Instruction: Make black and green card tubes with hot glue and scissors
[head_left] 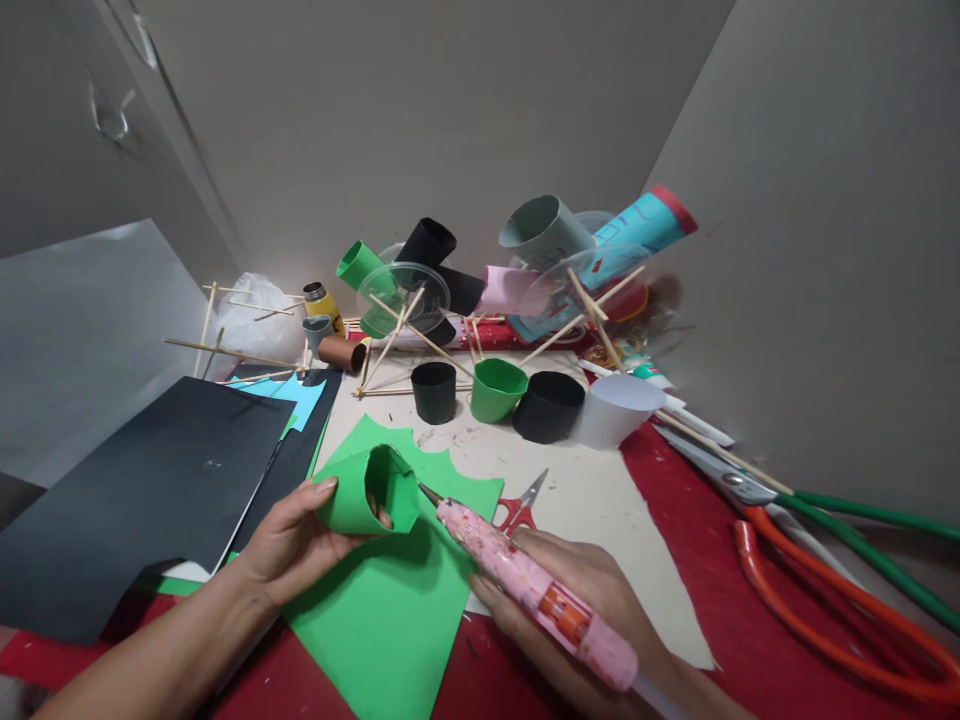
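My left hand (300,535) is closed around a green paper cup (349,500), which lies tilted with its open, zigzag-edged mouth facing right. Gripped in my right hand (600,590) is a pink hot glue gun (517,575) with an orange part on its side and a pale stick at its rear. Its dark tip is right by the cup's rim; I cannot tell whether they touch. Below both hands lies a green paper sheet (405,610) with a scalloped far edge. Small red-handled scissors (521,505) rest beyond the glue gun.
Several paper cups, including a black one (433,395) and a white one (619,410), stand in a row behind. Further back is a stick frame (405,320) with clear discs and paper tubes. Black sheets (165,480) lie left; large orange-handled shears (757,560) lie right.
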